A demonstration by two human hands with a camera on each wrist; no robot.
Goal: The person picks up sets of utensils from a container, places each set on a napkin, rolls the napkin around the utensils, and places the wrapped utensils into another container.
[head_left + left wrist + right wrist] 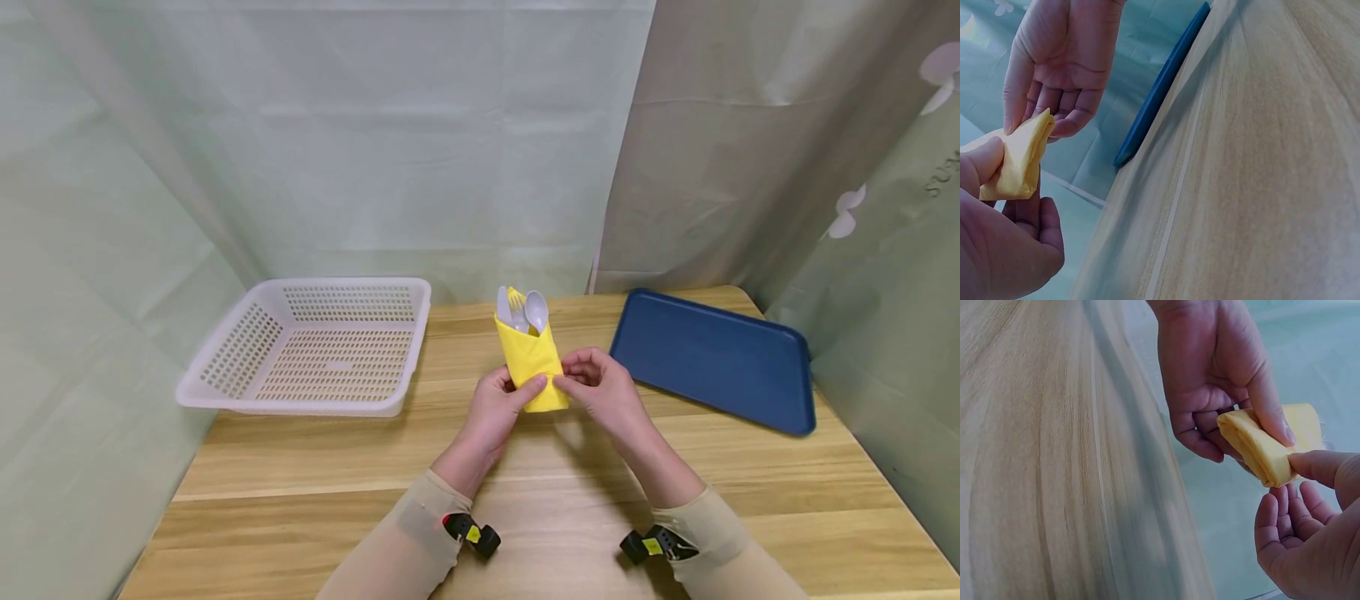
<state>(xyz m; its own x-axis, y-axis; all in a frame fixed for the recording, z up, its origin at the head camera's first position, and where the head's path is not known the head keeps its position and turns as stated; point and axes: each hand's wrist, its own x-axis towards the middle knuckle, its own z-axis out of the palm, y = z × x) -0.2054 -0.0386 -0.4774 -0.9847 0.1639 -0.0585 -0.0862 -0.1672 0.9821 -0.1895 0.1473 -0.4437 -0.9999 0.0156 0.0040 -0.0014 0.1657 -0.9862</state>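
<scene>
A yellow napkin (531, 354) is folded into a pouch, held up above the table. From its top stick out a white plastic knife (503, 305), a fork (518, 310) and a spoon (536, 309). My left hand (501, 406) grips the pouch from the left, thumb across its front and fingers behind. On the right edge, my right hand (606, 390) pinches the napkin between thumb and fingers. Both wrist views show the thick folded bottom of the napkin (1260, 447), with the thumbs close together on one face. The cutlery's lower parts are hidden inside.
A white perforated plastic basket (405, 392) stands at the back left of the wooden table (300, 517). The blue tray (712, 358) lies at the back right, slightly turned. Pale curtains (420, 142) hang behind and along both sides.
</scene>
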